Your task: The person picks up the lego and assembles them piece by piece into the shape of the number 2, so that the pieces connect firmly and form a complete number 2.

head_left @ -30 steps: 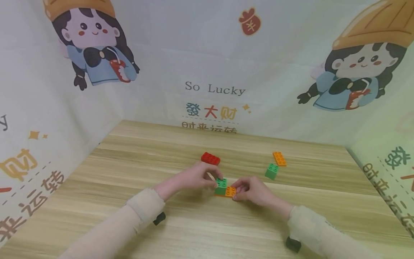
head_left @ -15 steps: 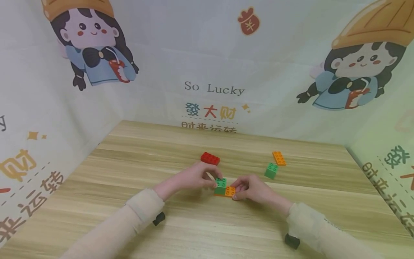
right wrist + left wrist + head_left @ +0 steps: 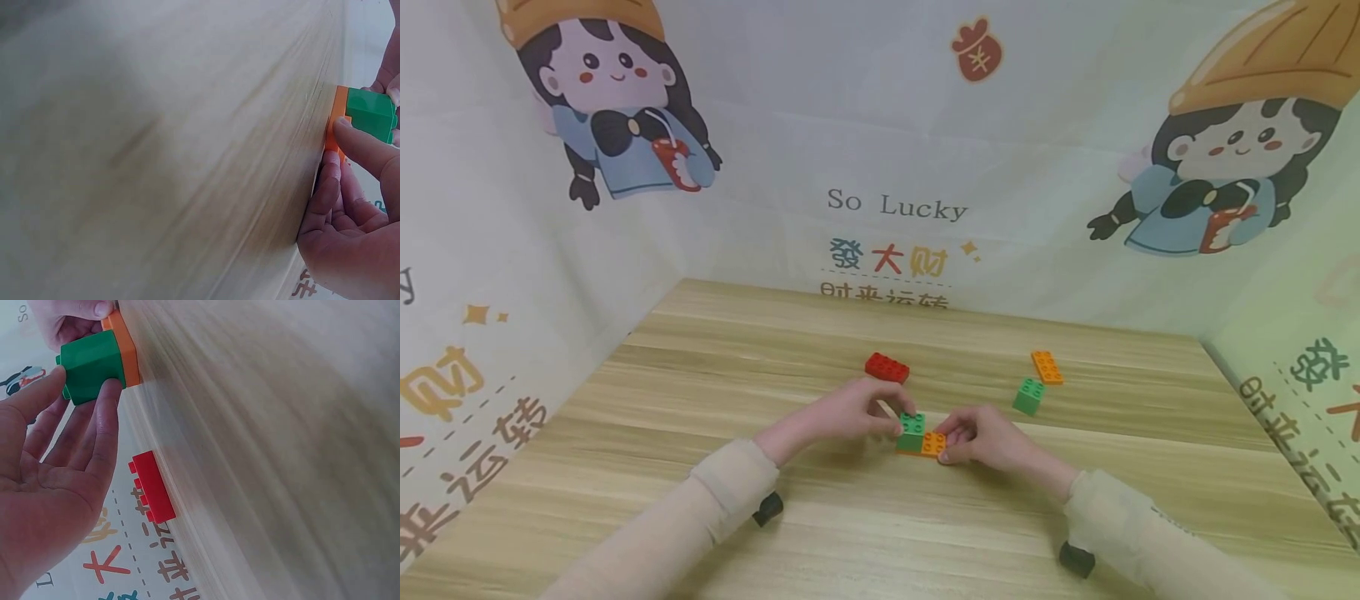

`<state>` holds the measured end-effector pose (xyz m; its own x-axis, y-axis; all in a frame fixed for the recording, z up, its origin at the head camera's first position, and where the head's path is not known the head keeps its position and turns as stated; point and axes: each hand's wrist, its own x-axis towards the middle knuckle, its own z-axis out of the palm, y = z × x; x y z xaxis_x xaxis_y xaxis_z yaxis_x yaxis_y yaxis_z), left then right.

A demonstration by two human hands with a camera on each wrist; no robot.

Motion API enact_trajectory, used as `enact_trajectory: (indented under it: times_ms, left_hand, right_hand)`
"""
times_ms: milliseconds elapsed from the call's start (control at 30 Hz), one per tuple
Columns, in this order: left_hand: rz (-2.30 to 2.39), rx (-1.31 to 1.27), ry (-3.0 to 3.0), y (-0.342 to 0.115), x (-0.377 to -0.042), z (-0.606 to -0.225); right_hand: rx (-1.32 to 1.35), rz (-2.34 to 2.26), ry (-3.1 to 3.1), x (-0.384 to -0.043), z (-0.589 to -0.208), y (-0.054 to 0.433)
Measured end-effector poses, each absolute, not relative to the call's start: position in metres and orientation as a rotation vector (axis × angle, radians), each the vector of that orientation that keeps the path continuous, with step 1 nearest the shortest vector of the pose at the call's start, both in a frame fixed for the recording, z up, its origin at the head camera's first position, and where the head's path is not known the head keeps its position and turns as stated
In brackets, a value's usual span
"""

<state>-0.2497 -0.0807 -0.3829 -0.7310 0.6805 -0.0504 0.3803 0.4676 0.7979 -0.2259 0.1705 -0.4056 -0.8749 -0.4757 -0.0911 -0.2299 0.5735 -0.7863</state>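
Left hand: we see the left hand (image 3: pixel 857 408) at the green block (image 3: pixel 912 432); its grip is pinching that block, with the thumb at the studded top edge and fingertips against the side, as we make out from the left wrist.
Right hand: we find the right hand (image 3: pixel 988 437) at the bare end of the orange plate (image 3: pixel 934 444); its grip is pinching that end, thumb on the near edge and fingers on the far side.
Green on orange: we see the block upright on the plate's left half; four orange studs show on the right half; the plate lies on the tabletop (image 3: pixel 820 533), between the two hands.
Red brick: we note the red brick (image 3: pixel 887 367) beyond the left hand, studs up, apart from the stacked pair.
Far right pieces: we see a second green block (image 3: pixel 1028 397) just beside a second orange plate (image 3: pixel 1047 367); we cannot tell whether they touch; both lie beyond the right hand.
Sleeves: we see a pale left sleeve (image 3: pixel 733 479) and a pale right sleeve (image 3: pixel 1112 517), each with a dark piece below the cuff.
Backdrop: we see a white cloth (image 3: pixel 760 208) behind the tabletop, printed with cartoon figures, "So Lucky" and Chinese characters.
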Motion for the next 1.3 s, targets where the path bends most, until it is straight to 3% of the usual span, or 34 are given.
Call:
enact_trajectory:
  times_ms: [933, 1300]
  left_hand:
    - [1.167, 1.062, 2.367, -0.092, -0.275, -0.375]
    - [1.132, 1.002, 2.538, -0.1, -0.29, -0.365]
  right_hand:
    - [-0.509, -1.184, 2.509, -0.224, -0.405, 0.171]
    - [-0.524, -1.2, 2.495, -0.222, -0.404, 0.171]
